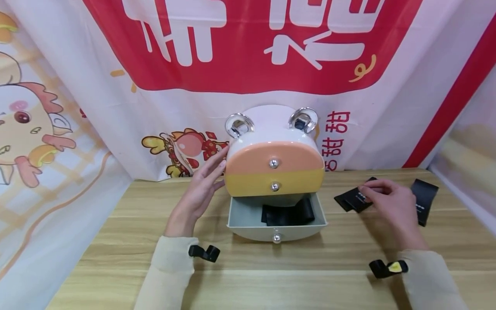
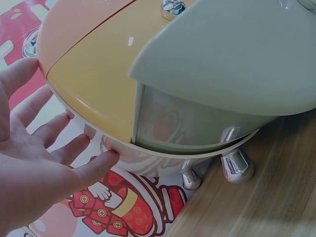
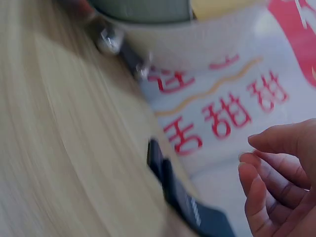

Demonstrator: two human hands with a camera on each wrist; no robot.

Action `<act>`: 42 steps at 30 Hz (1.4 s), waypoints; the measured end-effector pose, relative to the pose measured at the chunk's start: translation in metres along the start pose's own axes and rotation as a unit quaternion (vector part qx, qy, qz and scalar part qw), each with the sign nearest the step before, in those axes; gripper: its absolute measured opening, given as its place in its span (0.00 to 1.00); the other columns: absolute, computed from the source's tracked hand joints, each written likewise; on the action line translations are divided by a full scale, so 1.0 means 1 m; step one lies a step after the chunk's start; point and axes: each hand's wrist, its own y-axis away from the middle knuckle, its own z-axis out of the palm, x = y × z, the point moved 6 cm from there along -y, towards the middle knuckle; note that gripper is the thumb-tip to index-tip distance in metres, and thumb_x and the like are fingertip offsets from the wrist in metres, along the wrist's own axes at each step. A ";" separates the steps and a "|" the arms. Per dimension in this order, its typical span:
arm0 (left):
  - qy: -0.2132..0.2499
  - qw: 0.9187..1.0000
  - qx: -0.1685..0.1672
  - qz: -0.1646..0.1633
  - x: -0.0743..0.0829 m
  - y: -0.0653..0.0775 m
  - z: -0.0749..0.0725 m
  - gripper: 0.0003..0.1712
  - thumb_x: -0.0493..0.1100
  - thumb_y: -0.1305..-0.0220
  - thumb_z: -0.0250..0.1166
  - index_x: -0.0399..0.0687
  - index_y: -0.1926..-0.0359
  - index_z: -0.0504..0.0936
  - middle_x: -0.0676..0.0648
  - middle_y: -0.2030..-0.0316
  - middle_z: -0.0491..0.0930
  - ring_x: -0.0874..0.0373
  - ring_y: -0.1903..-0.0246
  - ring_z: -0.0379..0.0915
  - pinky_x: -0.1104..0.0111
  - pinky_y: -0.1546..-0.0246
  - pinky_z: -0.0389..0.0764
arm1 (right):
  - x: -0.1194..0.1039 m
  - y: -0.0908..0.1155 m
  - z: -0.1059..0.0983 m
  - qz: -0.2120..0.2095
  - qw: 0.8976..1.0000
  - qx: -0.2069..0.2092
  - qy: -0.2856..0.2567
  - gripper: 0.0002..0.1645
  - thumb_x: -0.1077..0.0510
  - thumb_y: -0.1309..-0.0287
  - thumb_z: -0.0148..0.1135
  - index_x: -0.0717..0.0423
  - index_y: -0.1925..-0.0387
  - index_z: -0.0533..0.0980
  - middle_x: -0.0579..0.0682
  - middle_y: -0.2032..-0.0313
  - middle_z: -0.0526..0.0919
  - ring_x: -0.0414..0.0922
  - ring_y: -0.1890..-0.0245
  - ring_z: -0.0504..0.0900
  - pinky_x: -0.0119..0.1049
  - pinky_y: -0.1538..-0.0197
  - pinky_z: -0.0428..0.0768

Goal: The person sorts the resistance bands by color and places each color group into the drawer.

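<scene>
A small rounded drawer cabinet (image 1: 277,122) has a pink, a yellow and a grey-green drawer (image 1: 277,232); the bottom one is pulled out, with a folded black strip (image 1: 288,216) inside. My left hand (image 1: 197,191) rests its outstretched fingertips against the cabinet's left side, also seen in the left wrist view. On the right, my right hand (image 1: 393,204) hovers by overlapping flat black packets (image 1: 354,199) with white print. In the right wrist view its thumb and fingers are loosely bent, with a gap between them, and the packets (image 3: 197,212) lie apart below.
Another black packet (image 1: 424,198) lies right of my right hand on the wooden table (image 1: 294,280). Behind the cabinet hangs a printed cloth (image 1: 201,103) in red and white. Two round silver ornaments (image 1: 239,125) stand out at the cabinet's top.
</scene>
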 end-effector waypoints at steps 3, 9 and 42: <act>0.001 1.000 -0.003 0.003 0.000 0.000 0.000 0.29 0.51 0.16 0.57 0.65 0.19 0.68 0.57 0.19 0.66 0.53 0.21 0.62 0.44 0.22 0.69 | 0.018 -0.013 -0.006 0.036 0.999 0.010 -0.003 0.32 0.33 0.31 0.67 0.48 0.38 0.84 0.30 0.63 0.84 0.32 0.61 0.81 0.30 0.59 0.76; 0.007 1.000 -0.006 0.001 -0.002 0.001 0.003 0.29 0.51 0.15 0.56 0.65 0.19 0.68 0.57 0.20 0.67 0.53 0.22 0.64 0.45 0.23 0.69 | 0.049 -0.034 -0.020 0.086 0.996 0.037 -0.014 0.38 0.32 0.31 0.65 0.47 0.29 0.78 0.33 0.54 0.79 0.33 0.53 0.75 0.31 0.52 0.72; -0.001 1.000 0.004 -0.006 0.000 0.003 -0.001 0.29 0.53 0.16 0.57 0.68 0.19 0.68 0.59 0.19 0.66 0.53 0.21 0.63 0.44 0.21 0.69 | -0.001 -0.028 -0.030 0.005 0.999 -0.051 0.005 0.36 0.46 0.26 0.65 0.68 0.30 0.74 0.42 0.64 0.86 0.29 0.69 0.85 0.28 0.65 0.81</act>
